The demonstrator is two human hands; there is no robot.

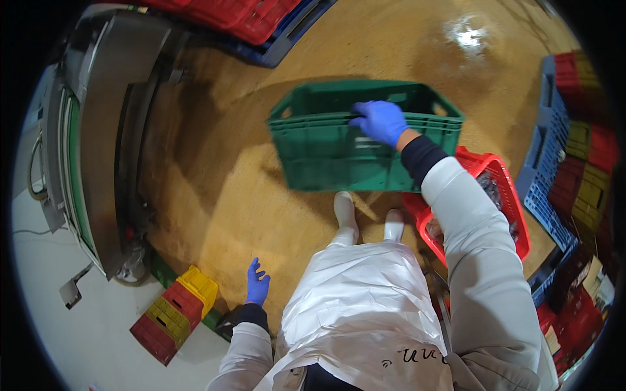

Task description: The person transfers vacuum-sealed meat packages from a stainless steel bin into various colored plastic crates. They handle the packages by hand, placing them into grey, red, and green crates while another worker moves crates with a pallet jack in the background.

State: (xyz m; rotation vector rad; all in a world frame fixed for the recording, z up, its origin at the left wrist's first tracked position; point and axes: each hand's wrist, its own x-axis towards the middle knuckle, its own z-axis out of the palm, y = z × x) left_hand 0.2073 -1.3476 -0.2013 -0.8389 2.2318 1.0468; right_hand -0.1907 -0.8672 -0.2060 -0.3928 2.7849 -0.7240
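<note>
A large green plastic crate (339,159) hangs tilted in front of me, with hand holes in its end walls. My right hand (381,122), in a blue glove, grips the crate's near rim, its fingers hooked over into the inside. To the lower left, my left hand (258,283), gloved in blue too, is held out over the floor with its fingers apart and nothing in it. Partly behind my right arm and the crate stands a red basket (515,195) with dark bagged-looking contents that I cannot make out.
A steel machine with a green strip (107,130) stands along the left. Stacked red and yellow crates (176,309) are at the lower left. Blue pallets (546,169) bear red and yellow crates on the right. Another blue pallet (277,52) holds red crates at the top.
</note>
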